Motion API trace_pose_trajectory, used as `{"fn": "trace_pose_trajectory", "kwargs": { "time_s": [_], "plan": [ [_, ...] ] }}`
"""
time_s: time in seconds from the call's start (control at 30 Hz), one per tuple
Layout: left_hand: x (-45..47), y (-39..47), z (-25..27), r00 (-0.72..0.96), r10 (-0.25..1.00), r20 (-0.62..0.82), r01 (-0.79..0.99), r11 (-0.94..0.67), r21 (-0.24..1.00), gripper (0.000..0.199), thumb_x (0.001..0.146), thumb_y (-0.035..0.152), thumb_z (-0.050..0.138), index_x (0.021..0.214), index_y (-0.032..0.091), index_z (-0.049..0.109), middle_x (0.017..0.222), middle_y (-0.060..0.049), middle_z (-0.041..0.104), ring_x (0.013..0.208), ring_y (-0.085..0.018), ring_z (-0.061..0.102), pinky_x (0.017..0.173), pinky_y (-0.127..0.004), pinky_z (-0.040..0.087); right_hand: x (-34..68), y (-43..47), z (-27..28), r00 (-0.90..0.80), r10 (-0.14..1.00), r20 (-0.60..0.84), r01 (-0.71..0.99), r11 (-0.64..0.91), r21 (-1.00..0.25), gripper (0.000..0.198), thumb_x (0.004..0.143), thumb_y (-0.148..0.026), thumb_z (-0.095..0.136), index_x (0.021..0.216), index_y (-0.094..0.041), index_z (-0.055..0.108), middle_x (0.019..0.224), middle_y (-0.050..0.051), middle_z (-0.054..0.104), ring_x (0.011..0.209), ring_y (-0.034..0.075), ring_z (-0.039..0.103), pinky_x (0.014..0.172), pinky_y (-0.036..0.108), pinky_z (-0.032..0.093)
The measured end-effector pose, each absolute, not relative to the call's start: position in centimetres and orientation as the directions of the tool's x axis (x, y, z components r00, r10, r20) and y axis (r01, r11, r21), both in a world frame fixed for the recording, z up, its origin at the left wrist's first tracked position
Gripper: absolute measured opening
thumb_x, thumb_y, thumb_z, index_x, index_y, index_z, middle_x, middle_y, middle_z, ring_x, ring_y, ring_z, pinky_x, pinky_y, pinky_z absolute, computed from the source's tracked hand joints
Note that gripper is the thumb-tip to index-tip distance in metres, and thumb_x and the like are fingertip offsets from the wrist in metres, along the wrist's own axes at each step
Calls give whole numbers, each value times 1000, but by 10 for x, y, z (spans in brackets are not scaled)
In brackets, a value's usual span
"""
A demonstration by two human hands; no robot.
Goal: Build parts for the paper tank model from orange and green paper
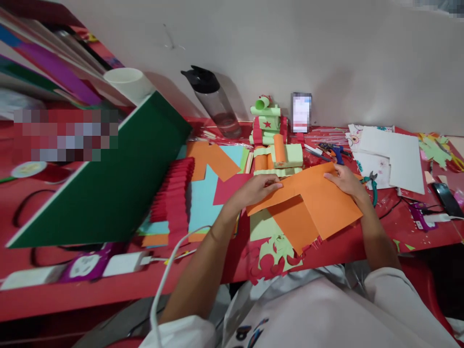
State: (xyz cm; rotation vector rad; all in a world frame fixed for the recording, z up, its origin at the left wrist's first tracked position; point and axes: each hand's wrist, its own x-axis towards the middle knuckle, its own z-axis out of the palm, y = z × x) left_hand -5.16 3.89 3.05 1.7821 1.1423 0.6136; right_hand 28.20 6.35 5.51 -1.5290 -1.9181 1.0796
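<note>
While the left hand [259, 189] pinched the narrow arm of an orange L-shaped sheet [328, 205] between thumb and curled fingers, the right hand [342, 180] gripped its upper right part, thumb on top and the other fingers partly hidden. The sheet lay over another orange piece [297, 222] at the red table [232, 271]. Near the wall, a see-through bottle [217, 108] stood under its black lid, contents hard to tell.

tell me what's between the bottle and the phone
In the head view, a light green paper model with a red star stands between bottle and phone.
</note>
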Motion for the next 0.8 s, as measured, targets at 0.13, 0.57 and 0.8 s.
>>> {"fn": "trace_pose_trajectory", "kwargs": {
  "time_s": [0.13, 0.57, 0.8],
  "plan": [
    [-64, 37, 26, 491, 867, -86, 525, -215, 824, 43, 97, 60, 55, 84, 20, 66, 79, -1, 64, 71, -17, 54, 65, -25, 43, 277, 63, 50, -251, 963, -97, 668, 100, -738, 39, 90, -49, 67, 114, -19, 72, 111, 13, 77, 107, 31, 70, 90, 43, 56],
    [-50, 22, 43, 685, 728, -21, 267, -225, 937, 32, 92, 48, 71, 115, 30, 82, 115, -9, 82, 104, -25, 76, 94, -36, 61, 271, 65, 58, -420, 906, -46, 431, 155, -889, 42, 98, -61, 53, 102, -21, 66, 96, 6, 73, 83, 21, 67, 73, 30, 51],
    [-80, 19, 39, 325, 932, 160, 277, -256, 926, 36, 89, 51, 75, 120, 36, 80, 130, -5, 78, 123, -30, 72, 109, -44, 58, 342, 61, 74, -36, 999, -1, 925, 33, -379, 27, 103, -43, 50, 108, -22, 67, 99, 10, 76, 90, 27, 69, 77, 32, 44]
  ]
}}
